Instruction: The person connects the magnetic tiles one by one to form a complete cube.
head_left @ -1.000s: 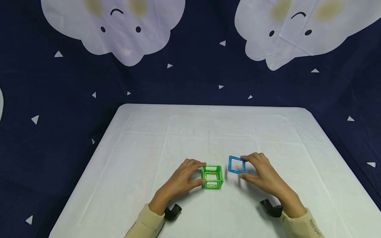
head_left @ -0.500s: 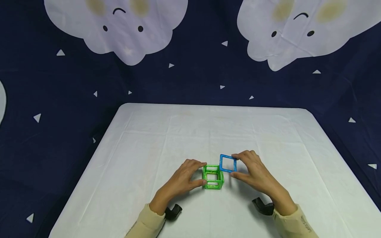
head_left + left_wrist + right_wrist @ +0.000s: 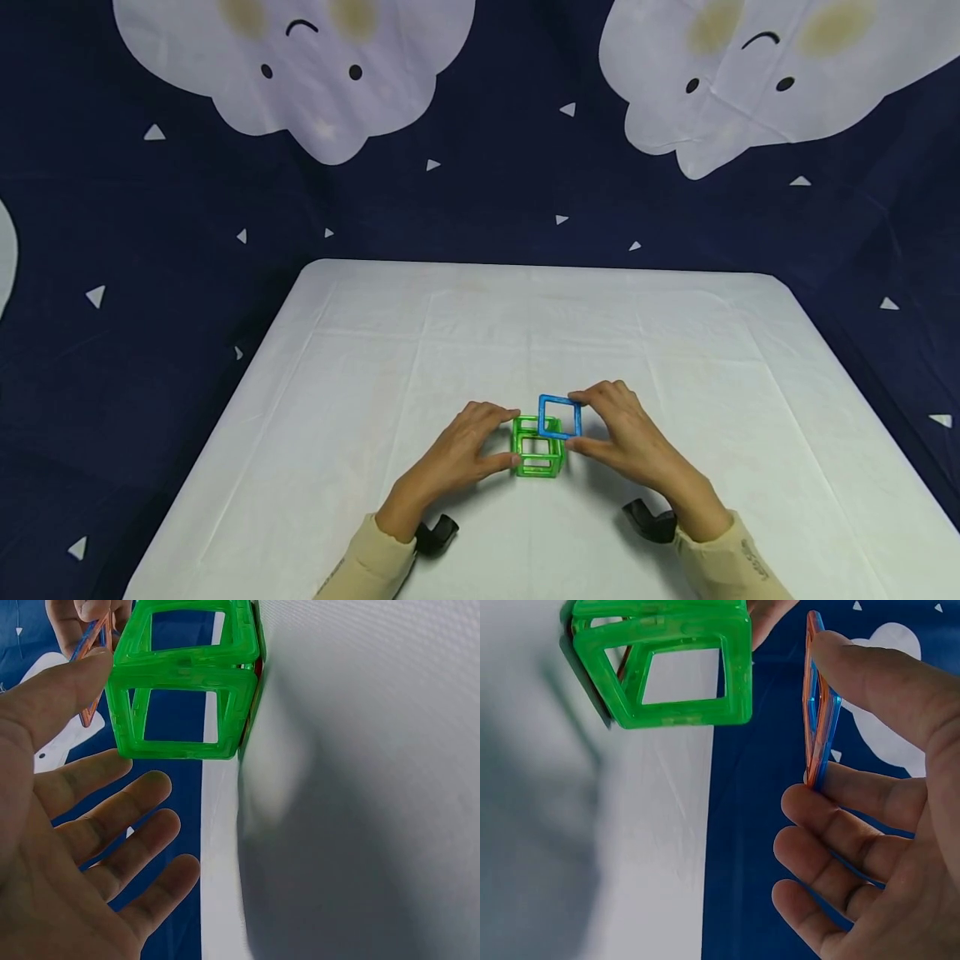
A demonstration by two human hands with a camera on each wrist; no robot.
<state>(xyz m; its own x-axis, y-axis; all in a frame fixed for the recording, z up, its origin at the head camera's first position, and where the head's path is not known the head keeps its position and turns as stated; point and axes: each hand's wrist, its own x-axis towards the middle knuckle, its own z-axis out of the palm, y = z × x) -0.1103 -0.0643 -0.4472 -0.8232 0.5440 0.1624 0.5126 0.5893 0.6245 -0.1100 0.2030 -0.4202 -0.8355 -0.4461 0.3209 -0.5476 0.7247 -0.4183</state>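
Note:
A green open-frame cube of see-through magnetic tiles sits on the white-covered table. My left hand steadies it from the left, thumb and index finger at its two left corners; the other fingers are spread loosely in the left wrist view. My right hand pinches a blue square magnetic tile by its right edge between thumb and fingers. That tile is raised and overlaps the cube's upper right part in the head view. In the right wrist view the tile appears nearly edge-on, a gap away from the green cube.
The white tablecloth stretches around the cube on all sides. Behind the table hangs a dark blue cloth with white clouds and small triangles. Black wrist straps sit below both hands, by the beige sleeves.
My right hand has carried the blue tile leftward, from beside the green cube to over its upper right part. The left hand and the cube stay in place.

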